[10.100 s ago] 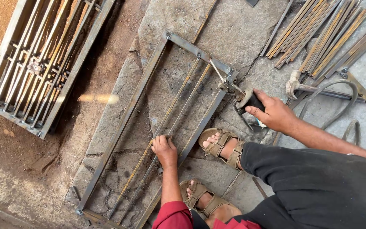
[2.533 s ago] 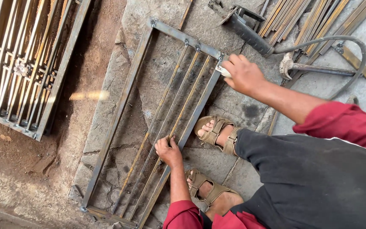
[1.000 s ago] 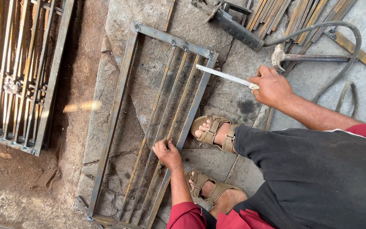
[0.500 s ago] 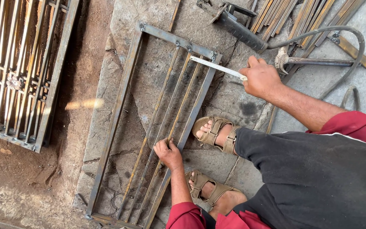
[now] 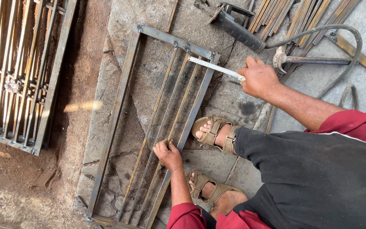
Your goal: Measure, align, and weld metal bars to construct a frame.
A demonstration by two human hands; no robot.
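Observation:
A long rectangular steel frame (image 5: 119, 106) lies on stone slabs, with three thin rods (image 5: 166, 110) running along its length. My left hand (image 5: 168, 155) presses down on the rods near the frame's right rail, fingers curled over them. My right hand (image 5: 258, 79) grips one end of a flat steel ruler (image 5: 214, 67), which reaches left across the frame's top right corner, over the rod ends. My sandalled feet (image 5: 214, 133) rest just right of the frame.
An angle grinder (image 5: 234, 23) with its cable lies above my right hand. A bundle of steel strips (image 5: 293, 15) and a hammer-like tool (image 5: 314, 60) sit at the top right. A finished grille panel (image 5: 18, 72) lies on dirt at the left.
Ten seconds ago my right hand held a tool near the frame's corner. It now holds the ruler, which has swung onto the frame's top corner. My left hand stays on the rods.

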